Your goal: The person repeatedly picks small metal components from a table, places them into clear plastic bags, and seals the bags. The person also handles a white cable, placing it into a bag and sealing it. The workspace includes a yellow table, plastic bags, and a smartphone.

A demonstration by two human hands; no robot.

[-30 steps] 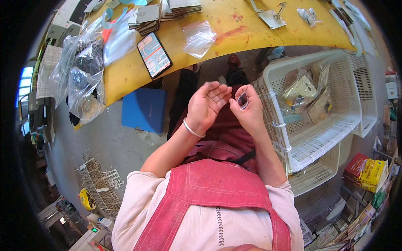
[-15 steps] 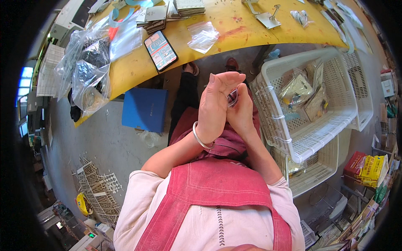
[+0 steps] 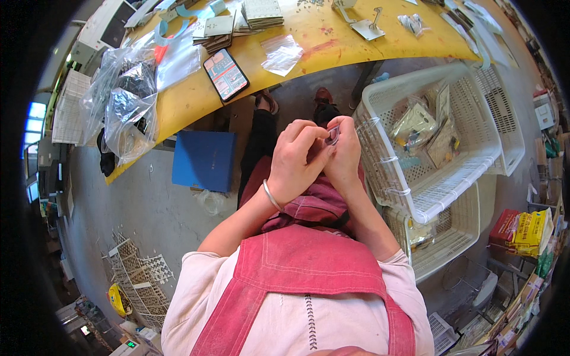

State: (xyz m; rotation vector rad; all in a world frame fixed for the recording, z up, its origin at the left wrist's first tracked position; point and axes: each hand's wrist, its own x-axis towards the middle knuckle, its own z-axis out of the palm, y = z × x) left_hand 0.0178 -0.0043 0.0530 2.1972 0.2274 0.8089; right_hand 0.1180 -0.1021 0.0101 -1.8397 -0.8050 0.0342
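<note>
Both of my hands meet over my lap, in front of the red apron (image 3: 314, 261). My right hand (image 3: 346, 155) is closed round a small dark, shiny piece (image 3: 334, 136) with a pale edge; its kind is too small to make out. My left hand (image 3: 295, 161), with a silver bangle (image 3: 272, 196) at the wrist, has its fingers curled and pinched together against that piece. What the left fingertips grip is hidden.
Ahead is a yellow table (image 3: 332, 44) bearing a phone (image 3: 226, 75), small clear zip bags (image 3: 282, 54) and stacked grey plates (image 3: 262, 13). White plastic baskets (image 3: 424, 215) holding bagged parts stand at my right. A blue box (image 3: 203, 159) is on the floor at left.
My left hand has turned from a flat, cupped shape with outstretched fingers to curled, pinching fingers at the small piece. My right hand still holds the piece.
</note>
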